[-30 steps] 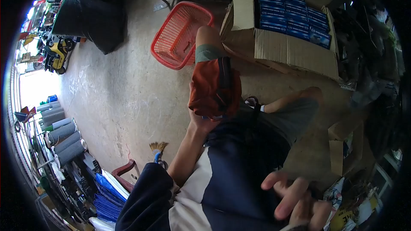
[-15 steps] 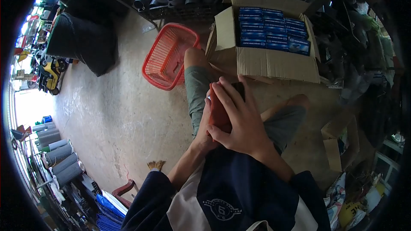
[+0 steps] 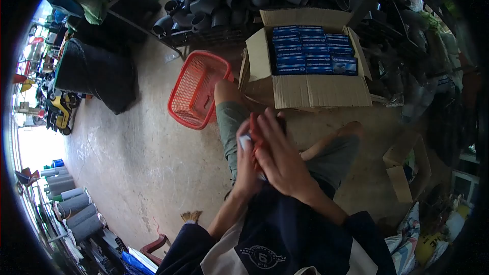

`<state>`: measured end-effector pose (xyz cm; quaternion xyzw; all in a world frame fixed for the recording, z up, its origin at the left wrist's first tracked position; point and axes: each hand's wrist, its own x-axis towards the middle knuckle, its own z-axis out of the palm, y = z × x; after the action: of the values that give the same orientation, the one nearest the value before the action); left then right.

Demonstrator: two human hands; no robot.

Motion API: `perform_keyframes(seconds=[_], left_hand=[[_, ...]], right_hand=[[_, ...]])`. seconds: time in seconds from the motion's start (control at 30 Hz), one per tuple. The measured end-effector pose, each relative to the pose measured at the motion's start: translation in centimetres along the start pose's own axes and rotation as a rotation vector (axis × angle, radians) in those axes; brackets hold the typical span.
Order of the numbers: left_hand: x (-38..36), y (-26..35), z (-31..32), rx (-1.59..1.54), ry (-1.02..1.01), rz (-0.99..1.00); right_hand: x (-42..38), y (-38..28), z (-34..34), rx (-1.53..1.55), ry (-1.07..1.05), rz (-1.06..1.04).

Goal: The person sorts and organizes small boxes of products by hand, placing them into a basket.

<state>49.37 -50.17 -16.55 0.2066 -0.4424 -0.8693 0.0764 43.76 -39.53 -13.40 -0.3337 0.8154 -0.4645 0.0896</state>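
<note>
Over my lap, my left hand (image 3: pixel 247 170) and my right hand (image 3: pixel 286 168) press together around a crumpled red cloth (image 3: pixel 253 128). My left hand supports it from the left side, fingers mostly hidden. Across it lie the long, straight fingers of my right hand, with red showing between them and the thumb. A small whitish shiny piece (image 3: pixel 246 143) peeks out by my left fingers, and a dark bit shows behind my right fingertips. I cannot tell what the cloth is wrapped around.
Ahead stands an open cardboard box (image 3: pixel 322 94) of small blue boxes (image 3: pixel 305 51). A red plastic basket (image 3: pixel 178 104) sits left of my knee. Grey pipe elbows (image 3: pixel 206 2) fill the rack behind. Another open carton (image 3: pixel 400 183) is at right; a brush (image 3: pixel 191 217) lies at left.
My hands have closed more nearly palm to palm, and the red cloth, broad and flat before, now shows narrow and bunched. The view has tilted, so the surroundings sit lower in the picture.
</note>
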Motion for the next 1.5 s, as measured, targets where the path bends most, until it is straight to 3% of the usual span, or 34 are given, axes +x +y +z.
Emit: perform_keyframes(seconds=[0.1,0.2,0.3,0.43,0.53,0.6,0.67,0.73,0.77,0.83,0.97,1.07,1.17,1.27,1.37,1.4,1.47,1.5], left_hand=[[-1.4,-0.3,0.5,0.186,0.054,-0.003],[0.2,-0.4,-1.3,0.030,0.081,0.033],[1.7,-0.1,-2.9,-0.347,0.117,-0.094],[0.7,0.2,-1.0,-0.505,-0.012,-0.153],[0.6,1.9,-0.9,-0.286,-0.145,-0.202],[1.2,2.6,-1.1,0.106,-0.274,-0.099],[1.0,3.2,-0.5,0.499,-0.351,-0.062],[0.9,2.6,-0.2,0.593,-0.444,0.164],[1.0,2.3,-0.1,0.638,-0.490,0.281],[0.9,2.6,-0.9,0.821,-0.514,0.320],[-0.9,2.6,-1.6,0.952,-0.380,0.279],[-1.6,3.7,-1.5,1.081,-0.336,0.347],[-1.5,3.4,-2.3,0.995,-0.256,0.284],[-1.1,2.5,-3.4,0.843,-0.273,0.172],[-1.3,2.9,-2.8,0.875,-0.368,0.274],[-1.8,3.5,-2.2,0.737,-0.312,0.162],[-1.7,2.6,-3.9,0.571,-0.256,0.158],[-1.5,2.3,-4.5,0.487,-0.225,0.162]], right_hand=[[0.9,0.8,-0.2,0.132,-0.025,0.117],[-1.2,-0.1,0.5,0.138,-0.016,0.055],[-4.0,-0.6,0.7,0.044,-0.145,0.028],[-5.6,1.4,-1.2,0.805,-0.128,0.297],[-8.8,4.2,-1.7,1.374,0.135,0.417],[-8.8,4.0,-3.5,1.499,0.292,0.443],[-6.0,1.7,-4.4,1.147,0.216,0.117],[-3.4,-0.4,-6.0,0.489,0.058,-0.087],[-3.1,-0.7,-5.5,0.313,0.004,-0.100],[-2.5,-1.0,-4.4,-0.036,-0.105,-0.128],[-0.7,0.0,-4.2,0.470,-0.241,0.146],[-0.2,-0.1,-3.3,0.560,-0.244,0.208],[-1.0,-0.3,-2.3,0.089,-0.187,-0.097],[-2.0,-0.8,-2.8,0.180,-0.188,-0.087],[-1.7,0.8,-2.6,0.604,-0.220,0.228],[-1.7,1.6,-2.5,0.790,-0.206,0.345],[-2.1,2.9,-2.0,1.306,-0.162,0.598],[-1.8,2.2,-2.1,1.262,-0.137,0.492]])
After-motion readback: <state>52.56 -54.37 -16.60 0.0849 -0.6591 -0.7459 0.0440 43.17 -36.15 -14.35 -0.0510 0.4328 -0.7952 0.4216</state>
